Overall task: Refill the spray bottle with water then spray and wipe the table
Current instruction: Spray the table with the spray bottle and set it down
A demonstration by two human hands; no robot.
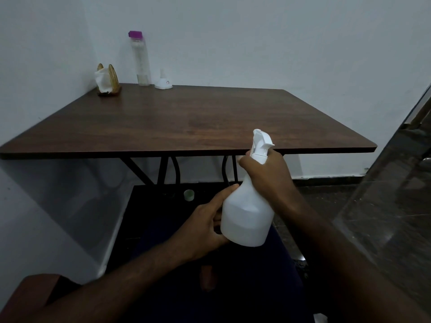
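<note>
White plastic spray bottle [248,210] held below the brown wooden bench [182,122] edge: left hand [207,226] grip closed around its body, right hand [268,176] grip closed at the neck. Risk: unscrewing the head one-sidedly tilts the bottle, spilling water.

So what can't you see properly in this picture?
- Head view: how much water is in the spray bottle; its white wall is opaque.
- The bottle's neck; the right hand wraps it.
- The sticker on the white funnel; too small to read.
- The small green thing on the floor under the table; too dark and small to name.
</note>
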